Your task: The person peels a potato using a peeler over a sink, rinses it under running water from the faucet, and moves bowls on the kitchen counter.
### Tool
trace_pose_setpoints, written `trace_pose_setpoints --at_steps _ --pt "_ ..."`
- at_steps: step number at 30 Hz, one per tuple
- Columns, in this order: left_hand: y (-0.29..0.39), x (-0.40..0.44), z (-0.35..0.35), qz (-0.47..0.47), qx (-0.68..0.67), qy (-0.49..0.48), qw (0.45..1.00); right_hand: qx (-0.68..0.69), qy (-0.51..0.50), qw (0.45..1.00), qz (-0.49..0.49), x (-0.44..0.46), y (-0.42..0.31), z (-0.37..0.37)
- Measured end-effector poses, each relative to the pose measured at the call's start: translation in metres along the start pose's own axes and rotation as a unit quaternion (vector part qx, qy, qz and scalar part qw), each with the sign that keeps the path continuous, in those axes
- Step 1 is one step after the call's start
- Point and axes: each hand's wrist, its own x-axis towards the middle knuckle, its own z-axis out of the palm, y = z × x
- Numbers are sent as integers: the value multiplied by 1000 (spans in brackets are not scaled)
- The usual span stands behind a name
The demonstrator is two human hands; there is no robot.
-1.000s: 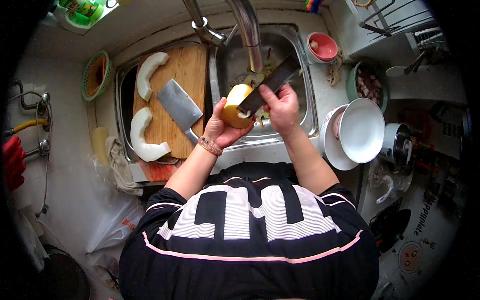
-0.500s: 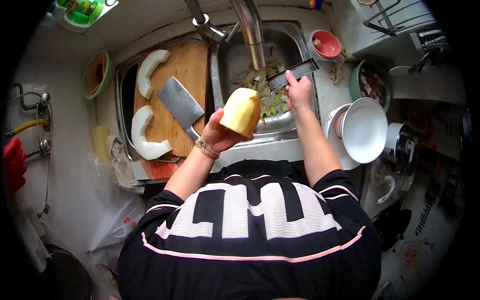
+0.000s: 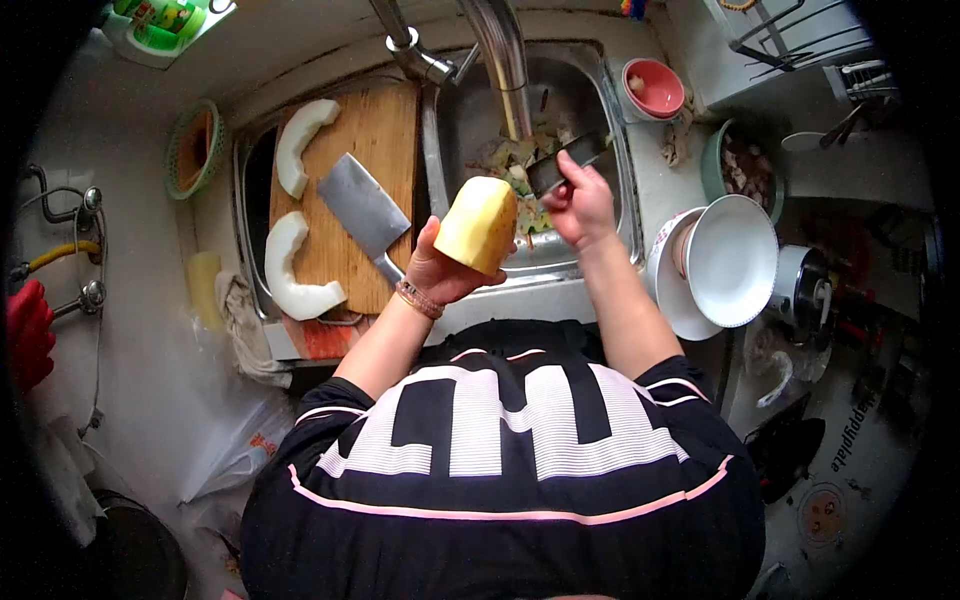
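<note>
My left hand [image 3: 445,270] is closed from below around a large, mostly peeled yellow potato [image 3: 474,228], with brownish skin on its right side. My right hand [image 3: 583,205] grips a flat metal peeler [image 3: 553,172], blurred by motion, just right of the potato and apart from it. Both are near the front of the sink [image 3: 578,85], where peelings [image 3: 500,155] lie under the faucet [image 3: 500,60]. To the left, a cleaver [image 3: 363,205] rests on a wooden cutting board [image 3: 385,120] beside two curved white melon-like pieces [image 3: 290,262].
Right of the sink stand a pink bowl [image 3: 655,88], a green bowl of food pieces [image 3: 712,170] and a tilted white bowl [image 3: 733,262]. A green basket [image 3: 208,150] sits at the left, with a cloth [image 3: 240,325] on the front counter edge.
My right hand has shifted left and slightly down with the peeler, nearer the potato, and the peeler has turned. The left hand holds the potato almost in place, tilted slightly differently.
</note>
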Motion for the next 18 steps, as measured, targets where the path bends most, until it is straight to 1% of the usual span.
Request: trace_pose_setpoints --at_steps 1,2,4,5,7,8,9,10,11,14,15,17,18 --pt "1 5 -2 0 -12 -25 1000 19 -30 998 47 -9 -1 10" --pt "3 9 -2 -3 -12 -4 1000 35 -52 995 71 -7 7 8" --pt "7 11 5 14 144 58 988 58 -50 995 65 -19 8 26" --pt "9 11 6 37 186 50 981 49 -58 996 53 -22 6 26" --pt "12 12 27 -3 143 29 989 29 -75 996 30 -24 3 25" --pt "13 10 33 -21 120 22 992 13 -101 995 24 -25 4 23" --pt "10 8 30 -33 54 30 998 -2 -127 992 20 -27 6 22" --pt "11 8 19 -44 52 24 997 -17 -154 988 14 -28 7 24" --pt "10 7 13 -50 59 30 997 -37 -125 991 -1 -31 10 28" --pt "8 7 10 -58 82 74 992 -82 -103 991 -38 -43 8 37" --pt "6 7 9 -60 89 93 990 -104 -132 985 -39 -47 7 36" --pt "3 11 9 -63 89 120 987 -258 -133 951 -107 -56 7 37" --pt "2 12 10 -63 90 133 985 -333 -134 923 -140 -58 7 38"
